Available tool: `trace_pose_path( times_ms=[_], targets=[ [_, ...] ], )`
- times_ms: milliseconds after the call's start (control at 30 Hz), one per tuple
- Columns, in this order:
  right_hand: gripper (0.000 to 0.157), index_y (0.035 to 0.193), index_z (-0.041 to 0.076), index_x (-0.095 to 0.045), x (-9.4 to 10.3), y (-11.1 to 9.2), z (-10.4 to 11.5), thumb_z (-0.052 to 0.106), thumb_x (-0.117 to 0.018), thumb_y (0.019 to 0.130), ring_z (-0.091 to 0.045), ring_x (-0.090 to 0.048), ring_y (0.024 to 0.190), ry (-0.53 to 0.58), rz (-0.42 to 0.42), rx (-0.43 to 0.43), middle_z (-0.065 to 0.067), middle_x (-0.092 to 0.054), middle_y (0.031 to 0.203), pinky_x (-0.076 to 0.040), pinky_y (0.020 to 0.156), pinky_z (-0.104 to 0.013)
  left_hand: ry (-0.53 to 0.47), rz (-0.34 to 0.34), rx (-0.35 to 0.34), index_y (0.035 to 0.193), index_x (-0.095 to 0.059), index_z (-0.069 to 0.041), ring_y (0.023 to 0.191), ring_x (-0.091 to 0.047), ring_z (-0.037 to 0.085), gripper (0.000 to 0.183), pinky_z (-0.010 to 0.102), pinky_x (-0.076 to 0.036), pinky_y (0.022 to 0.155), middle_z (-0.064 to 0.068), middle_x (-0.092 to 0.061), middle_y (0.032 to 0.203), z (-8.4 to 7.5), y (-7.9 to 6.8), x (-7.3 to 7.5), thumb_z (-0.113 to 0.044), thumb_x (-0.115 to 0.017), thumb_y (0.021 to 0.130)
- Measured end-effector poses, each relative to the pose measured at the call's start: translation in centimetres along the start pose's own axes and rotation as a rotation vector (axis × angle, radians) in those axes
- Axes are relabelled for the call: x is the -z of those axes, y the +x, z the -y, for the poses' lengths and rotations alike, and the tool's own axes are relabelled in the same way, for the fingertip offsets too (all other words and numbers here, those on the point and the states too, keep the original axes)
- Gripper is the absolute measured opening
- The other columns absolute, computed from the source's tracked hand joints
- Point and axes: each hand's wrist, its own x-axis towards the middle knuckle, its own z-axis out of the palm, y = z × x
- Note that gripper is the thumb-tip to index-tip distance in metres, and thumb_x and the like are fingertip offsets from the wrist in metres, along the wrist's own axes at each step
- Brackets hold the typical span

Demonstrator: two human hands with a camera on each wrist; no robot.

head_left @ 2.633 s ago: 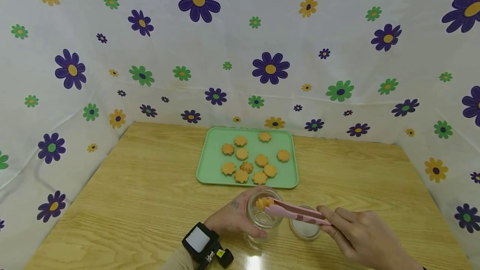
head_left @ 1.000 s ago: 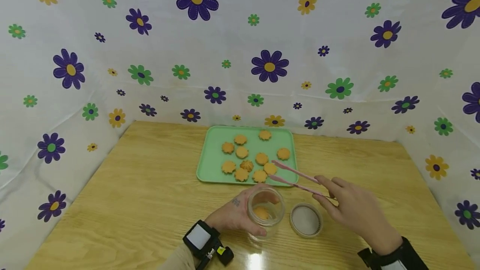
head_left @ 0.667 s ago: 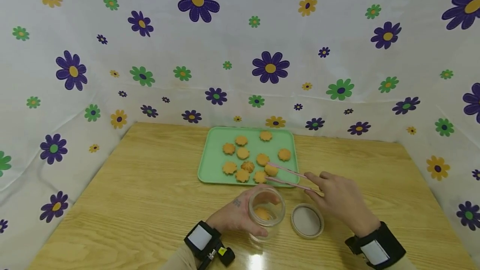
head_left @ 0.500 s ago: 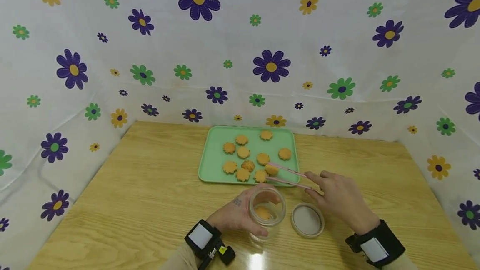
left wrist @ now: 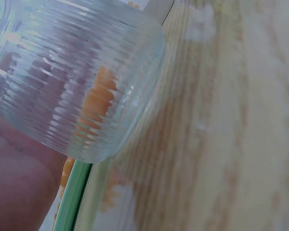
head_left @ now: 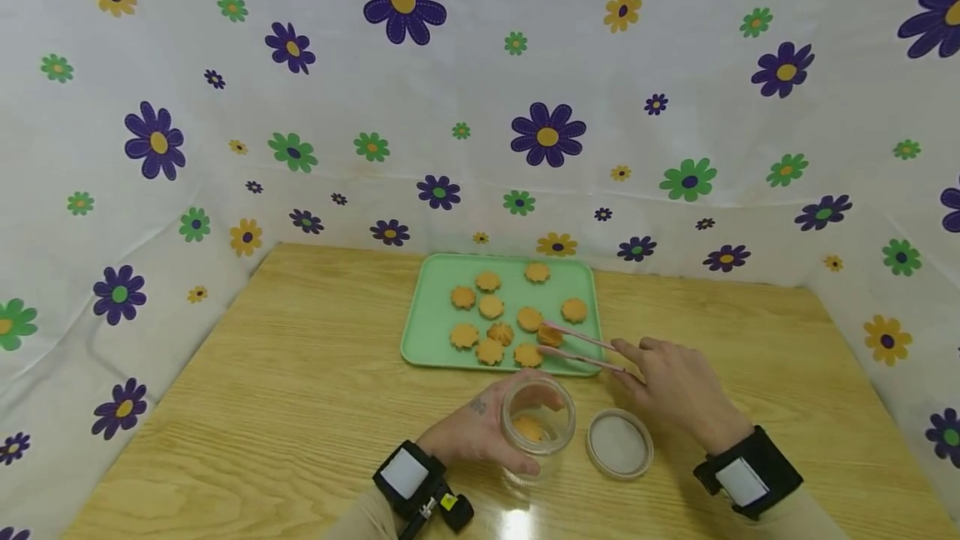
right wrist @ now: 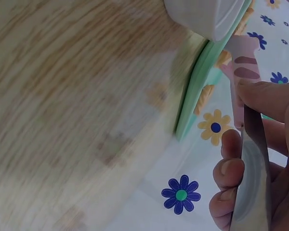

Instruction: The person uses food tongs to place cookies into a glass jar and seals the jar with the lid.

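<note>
My left hand [head_left: 487,432] is wrapped around a clear ribbed glass jar [head_left: 551,465]. One cookie [head_left: 529,429] lies at the bottom of the jar, and in the left wrist view that cookie [left wrist: 97,100] shows orange through the glass. Pink tongs [head_left: 581,361] are held by my right hand [head_left: 678,394] with thumb and fingers. Their tips reach over the green tray [head_left: 420,315], on either side of a scalloped cookie [head_left: 550,335] that looks tilted up. Whether the tips press on it I cannot tell. The right wrist view shows the metal-handled tongs [right wrist: 253,163] in my fingers.
Several more cookies [head_left: 491,307] are spread over the tray. A round lid [head_left: 619,443] lies on the wooden table [head_left: 300,407] just right of the jar. A flower-patterned white curtain [head_left: 465,90] rises behind the table and along both sides.
Earlier the tongs held a cookie in the jar's mouth; that cookie now lies inside. The tongs moved to the tray, and a cookie between their tips has tipped up. My left hand stays put.
</note>
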Motion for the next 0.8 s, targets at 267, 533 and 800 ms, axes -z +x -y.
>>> trace_pose_path(
  times_ms=[267,533,800],
  targets=[
    [0.033,0.113,0.012,-0.071,-0.14,0.39,0.01,0.032,-0.070,0.087,-0.013,-0.042,0.047,0.016,0.013,-0.021,0.000,-0.053,0.061,-0.036,0.034,-0.028,-0.005,-0.003,0.009,0.136,-0.045,-0.020,0.123,-0.048,0.024,0.085,0.054,-0.035,0.107,0.006,-0.057,0.129,-0.02,0.04,0.11,0.009,-0.083,0.065],
    [0.022,0.103,0.009,-0.069,-0.48,0.35,0.06,0.028,-0.066,0.092,-0.013,-0.042,0.049,0.074,0.056,-0.048,0.003,-0.049,0.059,-0.035,0.037,-0.027,-0.020,0.014,-0.008,0.136,-0.045,-0.019,0.124,-0.047,0.026,0.083,0.053,-0.036,0.107,0.006,-0.056,0.129,0.00,0.13,0.09,0.004,-0.084,0.067],
    [0.015,0.083,0.009,-0.061,-0.91,0.13,0.04,0.020,-0.066,0.093,-0.010,-0.037,0.048,0.148,0.031,-0.053,0.005,-0.039,0.055,-0.026,0.041,-0.024,-0.013,0.016,-0.011,0.136,-0.046,-0.019,0.124,-0.048,0.025,0.084,0.051,-0.036,0.107,0.005,-0.057,0.129,0.02,0.02,0.07,0.006,-0.083,0.065]
  ],
)
